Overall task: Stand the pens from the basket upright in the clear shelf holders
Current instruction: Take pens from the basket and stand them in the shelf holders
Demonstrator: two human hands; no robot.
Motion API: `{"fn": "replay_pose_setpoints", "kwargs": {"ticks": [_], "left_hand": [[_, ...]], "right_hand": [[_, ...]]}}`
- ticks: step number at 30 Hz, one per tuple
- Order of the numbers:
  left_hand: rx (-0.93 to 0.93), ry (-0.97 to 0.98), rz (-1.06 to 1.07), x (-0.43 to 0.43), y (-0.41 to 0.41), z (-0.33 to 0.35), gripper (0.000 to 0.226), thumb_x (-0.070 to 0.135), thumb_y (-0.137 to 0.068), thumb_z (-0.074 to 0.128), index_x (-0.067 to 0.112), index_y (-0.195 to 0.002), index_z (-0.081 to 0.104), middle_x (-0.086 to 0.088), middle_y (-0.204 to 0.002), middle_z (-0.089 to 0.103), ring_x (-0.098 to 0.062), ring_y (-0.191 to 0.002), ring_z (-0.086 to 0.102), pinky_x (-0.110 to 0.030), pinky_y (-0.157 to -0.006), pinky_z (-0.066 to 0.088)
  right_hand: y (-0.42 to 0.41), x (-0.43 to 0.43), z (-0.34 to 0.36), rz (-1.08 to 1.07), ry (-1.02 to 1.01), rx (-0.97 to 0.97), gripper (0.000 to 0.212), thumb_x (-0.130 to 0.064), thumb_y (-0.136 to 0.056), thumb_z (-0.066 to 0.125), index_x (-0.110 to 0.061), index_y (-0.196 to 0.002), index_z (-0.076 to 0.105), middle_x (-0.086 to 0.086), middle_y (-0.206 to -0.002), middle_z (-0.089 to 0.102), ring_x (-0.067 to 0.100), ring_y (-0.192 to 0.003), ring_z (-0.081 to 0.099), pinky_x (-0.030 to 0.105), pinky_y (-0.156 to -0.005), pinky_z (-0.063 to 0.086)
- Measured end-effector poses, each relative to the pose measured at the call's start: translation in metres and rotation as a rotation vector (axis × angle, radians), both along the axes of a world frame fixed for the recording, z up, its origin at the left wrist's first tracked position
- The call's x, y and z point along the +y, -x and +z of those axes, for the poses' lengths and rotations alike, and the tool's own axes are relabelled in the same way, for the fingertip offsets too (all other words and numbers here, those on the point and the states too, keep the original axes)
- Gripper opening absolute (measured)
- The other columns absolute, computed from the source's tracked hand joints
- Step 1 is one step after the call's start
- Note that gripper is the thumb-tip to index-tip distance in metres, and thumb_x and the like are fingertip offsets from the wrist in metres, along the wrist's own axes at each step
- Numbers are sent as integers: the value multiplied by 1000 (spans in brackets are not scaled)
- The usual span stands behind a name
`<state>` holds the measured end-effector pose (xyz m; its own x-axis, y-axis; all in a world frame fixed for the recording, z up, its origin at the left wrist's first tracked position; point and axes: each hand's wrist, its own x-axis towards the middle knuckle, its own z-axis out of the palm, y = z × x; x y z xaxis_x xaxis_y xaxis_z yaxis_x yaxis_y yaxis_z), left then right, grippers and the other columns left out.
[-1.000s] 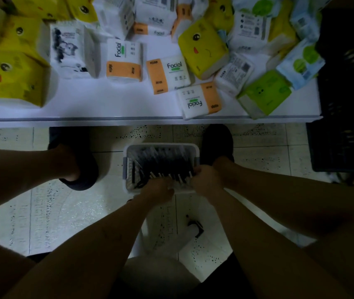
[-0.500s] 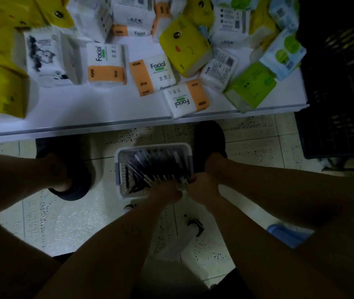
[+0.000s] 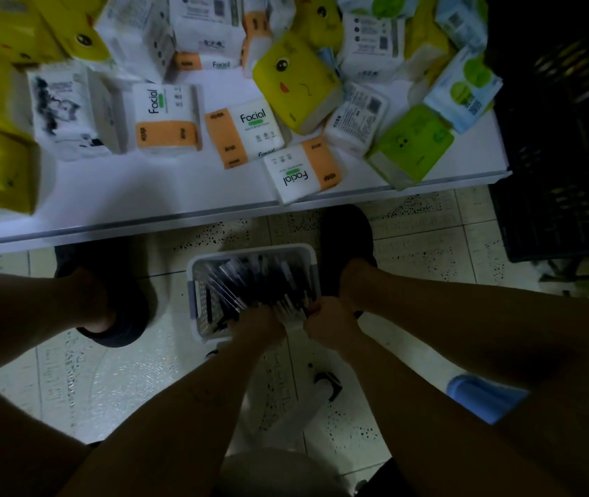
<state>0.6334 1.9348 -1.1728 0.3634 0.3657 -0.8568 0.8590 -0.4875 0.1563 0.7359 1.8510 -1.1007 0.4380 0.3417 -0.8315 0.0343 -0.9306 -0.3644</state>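
Little has moved: our view drifts slightly, and both hands stay at the near end of the basket point(image 3: 250, 250).
We judge the step as gathering: the left hand point(image 3: 260, 322) curls round the near ends of the pens point(image 3: 260, 281); the right hand point(image 3: 325, 322) is curled beside it, though dimness hides what it grips. The pens, dark and slim, lie bunched lengthwise in the basket on the floor. The next move calls for lifting a bundle towards the clear holders, which are not in view.
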Motion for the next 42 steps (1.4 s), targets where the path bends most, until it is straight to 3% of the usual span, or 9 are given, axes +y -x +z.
{"fn": "replay_pose_setpoints", "kwargs": {"ticks": [3, 11, 20, 24, 27, 29, 34, 38, 42], "left_hand": [[-151, -33, 171, 12, 1, 7, 22, 14, -97, 46, 6, -107, 64, -11, -99, 67, -25, -91, 66, -41, -85, 56], [-304, -22, 240, 23, 14, 9, 20, 15, -96, 50, 9, -111, 62, -11, -106, 65, -21, -91, 62, -28, -76, 52], [-119, 161, -76, 5, -5, -9, 63, 47, -94, 48, 25, -149, 27, -8, -154, 23, -32, -141, 19, -43, -117, 21], [-89, 163, 87, 9, -14, -3, 65, 41, -97, 48, 12, -150, 26, -16, -156, 22, -35, -143, 20, -39, -117, 20], [-192, 266, 208, 14, -19, 2, 67, 41, -96, 45, 9, -151, 25, -15, -157, 22, -32, -146, 18, -41, -118, 18], [-132, 270, 306, 19, -19, 2, 61, 39, -95, 48, 2, -143, 40, -19, -149, 37, -35, -138, 33, -41, -114, 29], [-171, 255, 502, 20, -18, 9, 48, 29, -92, 61, 8, -133, 53, -15, -133, 55, -29, -126, 49, -38, -106, 41], [-300, 93, 630, 20, -11, 23, 15, 6, -92, 55, 3, -100, 68, -15, -100, 68, -28, -98, 65, -39, -90, 53], [-403, 209, 849, 20, -8, 45, 20, -5, -90, 57, 5, -101, 69, -15, -100, 69, -25, -84, 67, -42, -82, 58]], "right_hand": [[1, 7, -1, 18, -1, 3, 33, 3, -83, 54, -12, -58, 40, 8, -63, 44, 22, -68, 49, 29, -64, 38], [6, 2, -7, 47, 11, -2, 36, -4, -86, 55, -15, -58, 38, 0, -59, 40, 12, -55, 40, 21, -54, 34], [2, 1, -6, -44, -14, -17, 33, -3, -89, 58, -16, -60, 45, 2, -64, 47, 25, -73, 52, 31, -67, 43], [2, 3, -7, -3, -21, -33, 34, 1, -87, 55, -14, -60, 39, 1, -63, 41, 14, -59, 41, 26, -64, 35], [3, 6, -5, -17, -54, -23, 12, 1, -85, 58, -1, -73, 57, 8, -68, 50, 23, -71, 50, 34, -65, 45], [2, 8, -4, -19, -78, -32, 5, 1, -85, 59, 1, -80, 61, 5, -65, 50, 24, -75, 53, 38, -70, 50], [-1, 11, 2, -27, -64, -35, 30, 0, -83, 58, -8, -57, 48, 5, -59, 46, 25, -70, 51, 30, -63, 40], [1, 15, 6, 41, -30, 5, 8, -3, -85, 57, -2, -77, 59, 16, -76, 55, 28, -76, 58, 42, -70, 53], [6, 22, 14, 45, -12, 18, 19, -7, -88, 59, 4, -104, 62, 21, -102, 65, 35, -96, 64, 47, -87, 55]]}}
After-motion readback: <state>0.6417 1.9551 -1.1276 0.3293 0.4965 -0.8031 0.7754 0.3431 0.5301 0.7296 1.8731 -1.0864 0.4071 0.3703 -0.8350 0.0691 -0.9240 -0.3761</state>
